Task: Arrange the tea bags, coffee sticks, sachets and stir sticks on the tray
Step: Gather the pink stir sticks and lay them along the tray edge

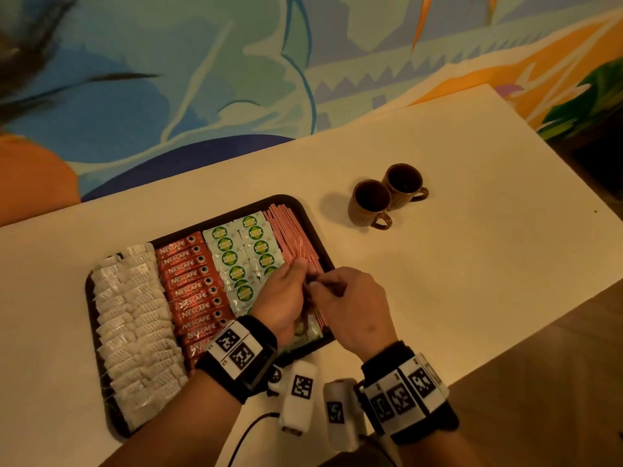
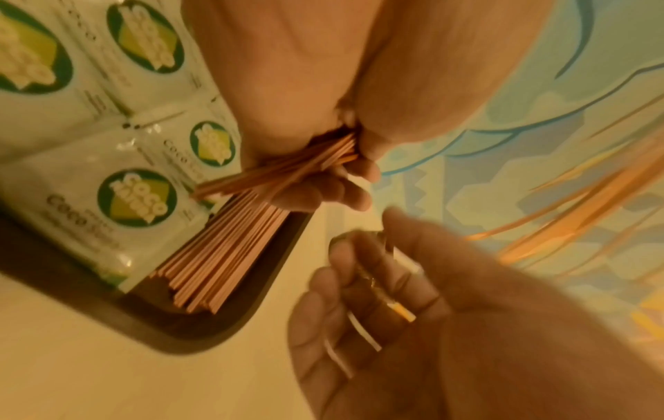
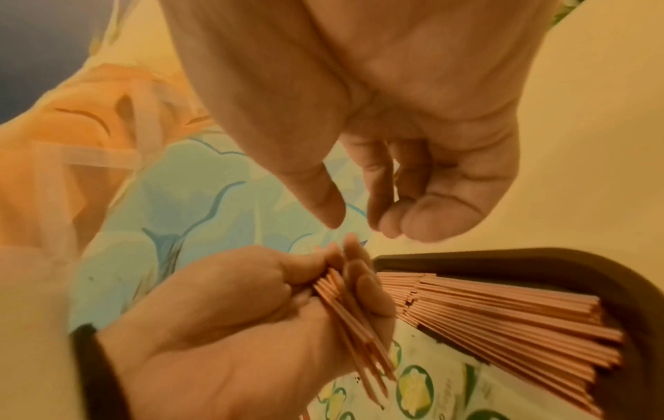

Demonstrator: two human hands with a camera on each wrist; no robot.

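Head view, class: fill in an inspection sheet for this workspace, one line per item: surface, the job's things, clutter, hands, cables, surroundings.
Surface: cream table.
Job's things: dark tray holds rows of tea bags, coffee sticks, sachets, stir sticks.
Clutter: two brown mugs beside the tray.
Hands: left hand grips a bundle of stir sticks; right hand close by, fingers curled, contents unclear.
Cables: black cable at the near edge.
Surroundings: painted mural.

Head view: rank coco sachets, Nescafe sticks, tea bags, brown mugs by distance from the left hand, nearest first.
1. coco sachets, partly under the left hand.
2. Nescafe sticks, next column leftward.
3. tea bags, tray's left end.
4. brown mugs, off the tray, far right; 3 and 4 are close.
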